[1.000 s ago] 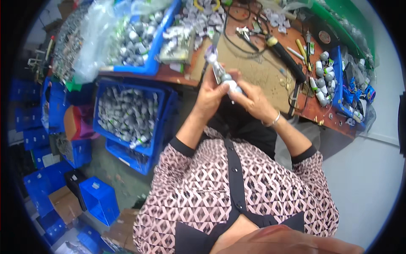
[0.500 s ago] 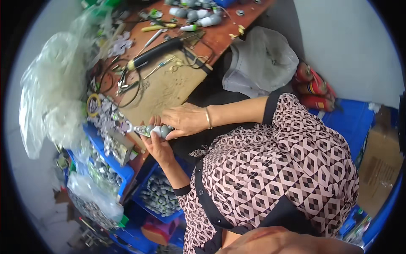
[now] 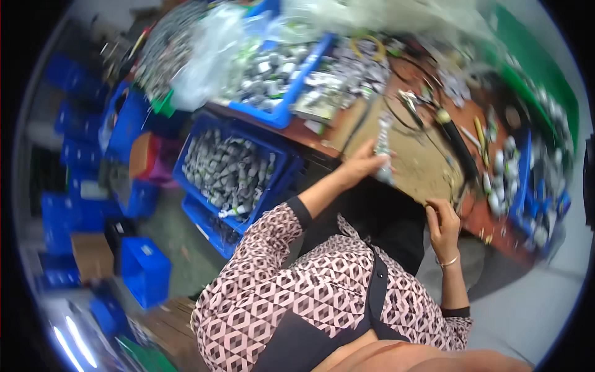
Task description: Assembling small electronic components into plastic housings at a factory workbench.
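My left hand (image 3: 362, 164) is closed around a slim grey-and-white part with a clear end (image 3: 383, 146). It holds the part upright over the near-left edge of a worn tan board (image 3: 412, 164). My right hand (image 3: 443, 226) is apart from it, by the board's near-right edge, its fingers loosely bent with a gap at the thumb; I see nothing in them. On the board's right side lies a thick black-handled tool (image 3: 458, 149) with a pale collar. Pliers (image 3: 410, 105) and a dark cable lie behind the part.
A blue bin (image 3: 282, 115) of grey-and-white parts stands on the red-brown table's left. Below it, another blue crate (image 3: 186, 167) holds many similar parts. Grey-and-white pieces (image 3: 496, 198) and a green bin (image 3: 533, 99) are at right. A yellow tape roll (image 3: 367, 46) lies behind.
The view has swung left, bringing the crates into sight. My right hand has let go of the part and moved away to the right; my left hand still holds it.
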Available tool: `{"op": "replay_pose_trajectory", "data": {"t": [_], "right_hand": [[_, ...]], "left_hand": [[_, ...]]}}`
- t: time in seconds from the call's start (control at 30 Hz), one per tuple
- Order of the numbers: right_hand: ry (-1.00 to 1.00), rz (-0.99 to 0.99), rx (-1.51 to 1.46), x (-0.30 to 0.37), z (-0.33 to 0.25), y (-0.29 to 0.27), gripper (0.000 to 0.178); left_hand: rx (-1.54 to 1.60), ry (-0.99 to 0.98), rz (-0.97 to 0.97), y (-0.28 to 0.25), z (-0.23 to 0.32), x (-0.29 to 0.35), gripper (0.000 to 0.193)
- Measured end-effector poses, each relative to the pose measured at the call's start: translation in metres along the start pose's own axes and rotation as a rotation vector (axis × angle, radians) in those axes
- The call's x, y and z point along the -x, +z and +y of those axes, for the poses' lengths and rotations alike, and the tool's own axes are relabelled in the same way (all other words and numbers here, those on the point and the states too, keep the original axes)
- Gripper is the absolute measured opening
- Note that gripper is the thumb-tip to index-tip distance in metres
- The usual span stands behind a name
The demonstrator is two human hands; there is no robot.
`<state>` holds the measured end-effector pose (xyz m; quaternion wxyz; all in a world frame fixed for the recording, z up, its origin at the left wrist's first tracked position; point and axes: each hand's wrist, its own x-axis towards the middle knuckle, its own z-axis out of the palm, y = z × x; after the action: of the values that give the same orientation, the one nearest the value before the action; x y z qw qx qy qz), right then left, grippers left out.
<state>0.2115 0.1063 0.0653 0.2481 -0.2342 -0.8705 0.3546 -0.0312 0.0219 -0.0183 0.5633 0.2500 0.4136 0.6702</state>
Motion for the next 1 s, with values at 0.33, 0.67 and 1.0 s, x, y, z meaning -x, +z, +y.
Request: {"op": "replay_pose_trajectory", "data": {"t": [0.33, 0.67, 1.0], "right_hand": [[-0.972, -0.631, 0.197, -0.198, -0.122, 0.135, 0.025], [-0.996, -0.283, -0.084, -0.341, -0.241, 0.312, 0.027], [-0.985, -0.538, 0.336, -0.378, -0.245, 0.376, 0.059]], "left_hand": [[-0.016, -0.047, -0.136, -0.008, -0.011, 0.005, 0.051], [0.124, -0.093, -0.136, -0.013, 0.013, -0.003, 0.066], [0.634, -0.211, -0.312, -0.044, -0.084, -0.017, 0.042]]}}
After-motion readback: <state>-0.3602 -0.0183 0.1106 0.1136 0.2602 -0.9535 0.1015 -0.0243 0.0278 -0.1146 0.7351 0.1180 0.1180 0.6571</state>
